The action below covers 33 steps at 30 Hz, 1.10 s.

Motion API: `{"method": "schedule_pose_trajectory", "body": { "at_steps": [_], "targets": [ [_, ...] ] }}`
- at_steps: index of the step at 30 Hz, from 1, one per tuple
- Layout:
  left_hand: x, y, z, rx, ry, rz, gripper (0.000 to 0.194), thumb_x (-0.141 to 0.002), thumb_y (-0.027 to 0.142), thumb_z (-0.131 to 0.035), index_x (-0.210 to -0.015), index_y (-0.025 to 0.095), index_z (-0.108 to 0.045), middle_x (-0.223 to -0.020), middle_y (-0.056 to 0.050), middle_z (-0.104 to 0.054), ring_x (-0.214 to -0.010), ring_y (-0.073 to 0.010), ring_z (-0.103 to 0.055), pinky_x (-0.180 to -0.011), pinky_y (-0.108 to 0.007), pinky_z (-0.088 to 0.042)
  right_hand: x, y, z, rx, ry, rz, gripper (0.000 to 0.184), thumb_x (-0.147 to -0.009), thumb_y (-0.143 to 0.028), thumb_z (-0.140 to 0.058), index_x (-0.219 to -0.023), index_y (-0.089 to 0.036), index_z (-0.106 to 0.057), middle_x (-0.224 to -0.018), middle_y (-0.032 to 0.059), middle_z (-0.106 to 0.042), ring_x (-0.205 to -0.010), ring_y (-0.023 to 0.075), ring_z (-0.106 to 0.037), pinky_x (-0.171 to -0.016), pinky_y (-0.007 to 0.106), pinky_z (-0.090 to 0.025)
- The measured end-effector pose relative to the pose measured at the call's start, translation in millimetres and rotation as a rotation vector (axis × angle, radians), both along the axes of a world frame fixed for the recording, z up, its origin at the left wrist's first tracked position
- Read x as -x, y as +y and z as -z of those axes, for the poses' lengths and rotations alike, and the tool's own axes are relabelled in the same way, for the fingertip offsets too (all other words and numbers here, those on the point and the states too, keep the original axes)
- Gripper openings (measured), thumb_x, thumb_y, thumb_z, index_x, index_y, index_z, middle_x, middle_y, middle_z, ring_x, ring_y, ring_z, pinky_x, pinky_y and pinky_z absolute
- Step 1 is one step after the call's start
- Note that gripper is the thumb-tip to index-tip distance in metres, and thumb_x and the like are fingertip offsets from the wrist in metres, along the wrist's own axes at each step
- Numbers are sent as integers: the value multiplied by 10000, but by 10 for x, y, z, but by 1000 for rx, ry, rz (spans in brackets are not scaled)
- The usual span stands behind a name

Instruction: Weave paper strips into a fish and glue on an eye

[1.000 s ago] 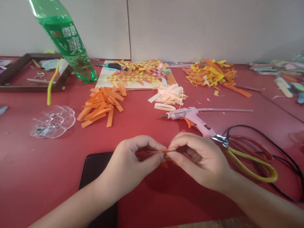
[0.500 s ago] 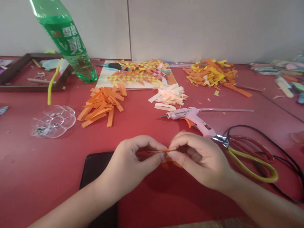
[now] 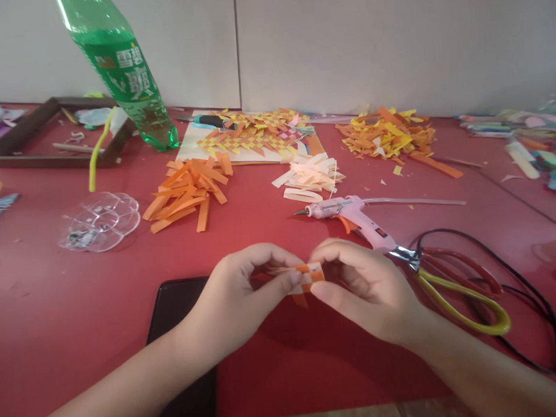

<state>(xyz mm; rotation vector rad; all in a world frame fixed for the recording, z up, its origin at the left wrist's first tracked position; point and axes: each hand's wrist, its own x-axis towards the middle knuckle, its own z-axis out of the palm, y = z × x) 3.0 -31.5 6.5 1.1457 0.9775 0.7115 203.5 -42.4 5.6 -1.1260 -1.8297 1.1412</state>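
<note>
A small checkered piece of woven paper strips (image 3: 313, 279), orange and pale cream, is held up over the red table. My left hand (image 3: 247, 295) pinches its left part between thumb and fingers. At its right edge my right hand (image 3: 369, 287) has thumb and fingers closed on the piece; the curled fingertips behind it are hidden. A loose orange strip end hangs below the weave. Beyond the hands lie a pile of orange paper strips (image 3: 186, 190) and a pile of cream strips (image 3: 311, 172).
A pink glue gun (image 3: 365, 220) and scissors with red and yellow handles (image 3: 468, 311) lie right, beside a black cable (image 3: 553, 320). A black phone-like slab (image 3: 176, 309) is under my left forearm. Behind stand a green bottle (image 3: 132, 80), a clear dish (image 3: 100, 224) and mixed strips (image 3: 385, 135).
The woven piece has turned from nearly edge-on so that its checkered face shows. My right thumb has shifted slightly down along its edge; the table items are unchanged.
</note>
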Motion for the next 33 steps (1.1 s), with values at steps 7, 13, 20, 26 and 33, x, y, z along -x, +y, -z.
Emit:
{"method": "schedule_pose_trajectory", "body": {
  "at_steps": [7,13,20,26,33],
  "targets": [
    [32,28,44,19,31,-13,178,-927,335,-556,-995,196,-645,-875,-5,-631,-802,-129,-602,-755,-254,-531,-27,19,48,-288,-148,174,155,-911,-173,-571,-1024,-256,-639,-917,11,-700,-801,125,-668,-703,230,-547],
    [24,21,72,20,45,48,196,-965,321,-469,-1017,204,-617,-849,-3,-605,-782,-130,-571,-741,-260,-488,-53,59,62,-455,-207,26,199,-887,-62,-560,-1000,-212,-627,-923,13,-712,-853,93,-679,-760,184,-540],
    [32,-2,-4,-10,19,-1,235,-954,383,-493,-1045,211,-624,-1020,-42,-657,-938,-170,-620,-834,-273,-493,-62,62,53,-439,-200,10,173,-884,-83,-557,-964,-222,-622,-923,29,-700,-841,135,-675,-741,250,-554],
    [97,-29,-69,-412,124,-54,379,-771,473,-727,-1047,226,-646,-1086,-68,-673,-1041,-246,-621,-914,-319,-490,-12,28,44,-251,-221,131,82,-898,-165,-554,-906,-223,-611,-854,39,-674,-767,157,-653,-680,281,-553],
    [37,-39,2,-677,466,-163,58,-867,188,-623,-889,237,-644,-837,5,-696,-756,-129,-658,-696,-212,-506,-38,69,74,-466,-444,217,176,-892,-143,-518,-1027,-220,-600,-928,66,-689,-790,180,-647,-715,320,-530]
  ]
}}
